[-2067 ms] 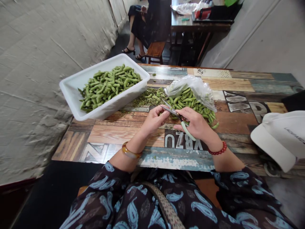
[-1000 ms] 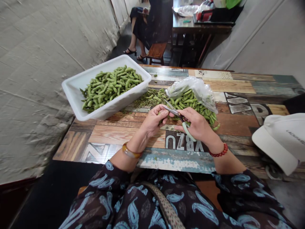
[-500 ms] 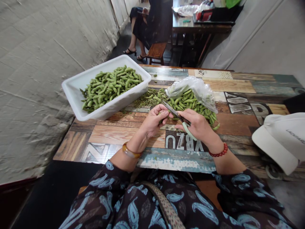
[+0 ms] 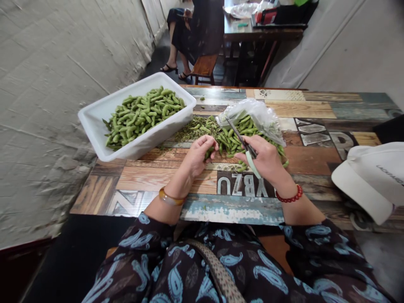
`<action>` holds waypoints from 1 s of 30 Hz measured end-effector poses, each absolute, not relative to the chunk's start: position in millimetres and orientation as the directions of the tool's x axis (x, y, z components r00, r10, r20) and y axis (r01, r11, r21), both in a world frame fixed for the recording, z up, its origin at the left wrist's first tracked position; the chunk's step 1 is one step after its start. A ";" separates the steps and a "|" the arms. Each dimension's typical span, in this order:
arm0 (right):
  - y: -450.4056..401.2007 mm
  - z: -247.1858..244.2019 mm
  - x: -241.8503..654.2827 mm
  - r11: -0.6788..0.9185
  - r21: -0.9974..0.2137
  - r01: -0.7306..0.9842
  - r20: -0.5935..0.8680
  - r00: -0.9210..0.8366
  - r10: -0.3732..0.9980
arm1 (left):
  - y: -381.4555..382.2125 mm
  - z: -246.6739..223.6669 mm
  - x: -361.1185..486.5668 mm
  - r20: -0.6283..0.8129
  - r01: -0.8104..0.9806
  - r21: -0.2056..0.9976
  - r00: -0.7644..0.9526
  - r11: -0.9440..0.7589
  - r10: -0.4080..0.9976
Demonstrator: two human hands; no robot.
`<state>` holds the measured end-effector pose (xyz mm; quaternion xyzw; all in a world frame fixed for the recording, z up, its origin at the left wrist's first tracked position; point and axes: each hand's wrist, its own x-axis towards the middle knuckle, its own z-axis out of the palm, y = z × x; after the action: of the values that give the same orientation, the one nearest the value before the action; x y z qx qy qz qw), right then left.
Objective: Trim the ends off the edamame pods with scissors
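Note:
Scissors with pale green handles (image 4: pixel 251 162) are gripped in my right hand (image 4: pixel 264 158), their blades pointing up and left over a pile of edamame pods (image 4: pixel 232 139). My left hand (image 4: pixel 200 155) is closed around a green edamame pod (image 4: pixel 208 152), mostly hidden by the fingers. A clear plastic bag (image 4: pixel 268 120) partly covers the pile. Left of the pile lies a heap of small trimmings (image 4: pixel 192 130). Beyond my left hand stands a white plastic tub (image 4: pixel 151 145), tilted in view, holding many pods.
Everything lies on a patchwork-patterned table (image 4: pixel 151 176). A white cap (image 4: pixel 369 181) rests at its right side. The rough wall (image 4: pixel 44 105) runs along the left. Farther back, a person (image 4: pixel 202 29) sits on a wooden stool (image 4: pixel 205 66) beside another table (image 4: pixel 240 31).
My hands have moved apart. The scissors have shifted right, away from my left hand, which has drawn slightly left with the pod. The whole view has shifted a little.

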<state>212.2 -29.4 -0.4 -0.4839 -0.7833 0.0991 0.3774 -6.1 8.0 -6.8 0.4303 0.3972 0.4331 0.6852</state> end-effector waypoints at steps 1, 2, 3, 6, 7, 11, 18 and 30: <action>-29.8 0.1 212.1 0.511 -0.523 0.683 0.494 -0.245 0.834 | 9.1 -10.2 -5.1 -0.138 -0.147 0.972 0.286 0.186 0.948; -30.0 0.5 212.0 0.512 -0.524 0.681 0.494 -0.246 0.834 | 10.3 -13.8 -4.0 -0.085 -0.031 0.995 0.262 0.096 0.961; -30.2 0.8 212.0 0.515 -0.523 0.679 0.495 -0.250 0.832 | 11.3 -17.2 -2.8 -0.015 0.087 0.996 0.244 -0.006 0.970; -30.6 1.6 211.9 0.528 -0.516 0.674 0.498 -0.265 0.825 | 12.2 -24.6 1.5 0.137 0.401 0.887 0.242 -0.228 0.960; -30.8 1.8 211.7 0.530 -0.515 0.673 0.497 -0.269 0.825 | 11.6 -25.7 2.9 0.142 0.488 0.836 0.247 -0.250 0.958; -31.8 2.6 210.6 0.525 -0.525 0.669 0.483 -0.273 0.832 | 7.7 -25.0 6.9 0.094 0.710 0.662 0.240 -0.241 0.966; -30.8 1.8 211.3 0.527 -0.515 0.676 0.499 -0.263 0.826 | 13.8 -23.3 -2.4 0.075 0.580 0.784 0.267 -0.222 0.961; -27.1 -4.0 212.6 0.514 -0.536 0.670 0.478 -0.261 0.839 | 6.6 -1.0 -8.7 -0.224 -0.331 0.856 0.456 0.397 0.862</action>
<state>212.6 -27.1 -4.0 -0.4799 -0.7859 0.1134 0.3731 -8.7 6.6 -1.0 0.3848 0.3449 0.3914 0.7614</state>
